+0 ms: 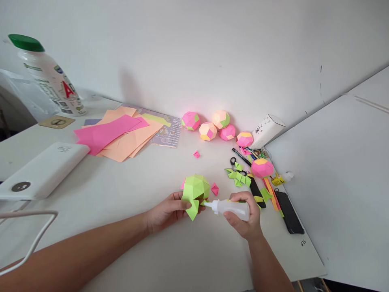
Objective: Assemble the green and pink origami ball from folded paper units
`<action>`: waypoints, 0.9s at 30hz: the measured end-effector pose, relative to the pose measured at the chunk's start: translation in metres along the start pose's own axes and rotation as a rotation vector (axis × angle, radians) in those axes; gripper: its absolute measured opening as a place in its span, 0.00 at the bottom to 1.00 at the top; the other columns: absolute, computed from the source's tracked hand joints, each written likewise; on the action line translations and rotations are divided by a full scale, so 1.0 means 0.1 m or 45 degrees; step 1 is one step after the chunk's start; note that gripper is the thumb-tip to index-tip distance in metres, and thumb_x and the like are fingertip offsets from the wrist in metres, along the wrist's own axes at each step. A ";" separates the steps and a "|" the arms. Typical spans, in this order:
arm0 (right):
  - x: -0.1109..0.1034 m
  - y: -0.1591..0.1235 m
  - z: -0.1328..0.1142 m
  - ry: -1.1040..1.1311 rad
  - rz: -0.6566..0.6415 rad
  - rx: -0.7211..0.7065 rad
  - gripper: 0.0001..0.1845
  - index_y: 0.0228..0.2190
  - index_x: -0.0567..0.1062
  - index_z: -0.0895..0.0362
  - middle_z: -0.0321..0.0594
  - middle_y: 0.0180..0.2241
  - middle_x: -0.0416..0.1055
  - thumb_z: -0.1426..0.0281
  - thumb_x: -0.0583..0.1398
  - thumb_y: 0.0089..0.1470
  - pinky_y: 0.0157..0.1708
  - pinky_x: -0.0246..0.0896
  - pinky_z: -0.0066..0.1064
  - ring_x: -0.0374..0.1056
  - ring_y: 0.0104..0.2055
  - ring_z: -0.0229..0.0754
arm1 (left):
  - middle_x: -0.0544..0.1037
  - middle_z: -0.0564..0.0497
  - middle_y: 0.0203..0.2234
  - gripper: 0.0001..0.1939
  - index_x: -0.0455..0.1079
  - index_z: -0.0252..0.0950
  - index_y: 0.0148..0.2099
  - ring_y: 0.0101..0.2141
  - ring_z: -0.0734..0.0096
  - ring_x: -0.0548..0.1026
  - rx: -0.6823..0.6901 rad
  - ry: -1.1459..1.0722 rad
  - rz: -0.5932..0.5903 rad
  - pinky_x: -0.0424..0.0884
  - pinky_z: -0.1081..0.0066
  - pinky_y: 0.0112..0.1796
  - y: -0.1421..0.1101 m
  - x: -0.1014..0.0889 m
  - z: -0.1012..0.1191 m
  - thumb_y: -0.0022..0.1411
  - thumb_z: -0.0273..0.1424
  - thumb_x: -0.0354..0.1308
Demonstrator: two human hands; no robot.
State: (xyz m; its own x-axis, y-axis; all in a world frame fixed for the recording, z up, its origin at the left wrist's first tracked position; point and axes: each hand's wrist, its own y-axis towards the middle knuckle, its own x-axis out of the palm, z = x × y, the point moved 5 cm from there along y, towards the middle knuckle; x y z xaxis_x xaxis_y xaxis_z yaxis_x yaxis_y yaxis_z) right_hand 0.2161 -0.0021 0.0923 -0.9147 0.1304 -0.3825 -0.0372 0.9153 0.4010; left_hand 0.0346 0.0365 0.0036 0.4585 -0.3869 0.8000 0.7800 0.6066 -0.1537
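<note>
My left hand [170,211] is closed on a green folded-paper ball [196,186], its thumb pressing on a loose pointed flap at the lower side. The ball has an opening at its lower right, and a bit of pink shows at its left edge. In my right hand [247,217] is a white glue bottle [234,209], lying nearly level with its thin nozzle pointing left. The nozzle tip is at a green flap by the opening; whether it touches I cannot tell. Close to the ball's right side lies a small pink folded piece [214,188].
Several finished paper balls [208,131] sit along the wall. Scissors [233,161], green folded pieces [238,176], a yellow bottle [281,178] and a black phone [289,211] lie to the right. Paper sheets [121,134], a power bank [45,168] and a green-capped bottle [50,77] are at left.
</note>
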 end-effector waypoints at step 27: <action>0.01 -0.06 0.00 -0.073 0.085 0.017 0.13 0.31 0.67 0.52 0.35 0.26 0.67 0.67 0.66 0.44 0.21 0.61 0.28 0.64 0.24 0.39 | 0.78 0.42 0.46 0.15 0.76 0.33 0.45 0.50 0.53 0.73 -0.012 0.094 0.019 0.62 0.60 0.55 0.01 0.00 -0.01 0.52 0.28 0.62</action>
State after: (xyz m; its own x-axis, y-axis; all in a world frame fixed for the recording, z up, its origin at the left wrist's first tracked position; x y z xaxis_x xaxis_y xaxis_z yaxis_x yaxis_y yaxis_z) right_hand 0.2157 -0.0071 0.0898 -0.8904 0.2123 -0.4026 0.0284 0.9088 0.4163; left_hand 0.0353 0.0365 0.0028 0.4996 -0.4282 0.7530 0.7770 0.6058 -0.1710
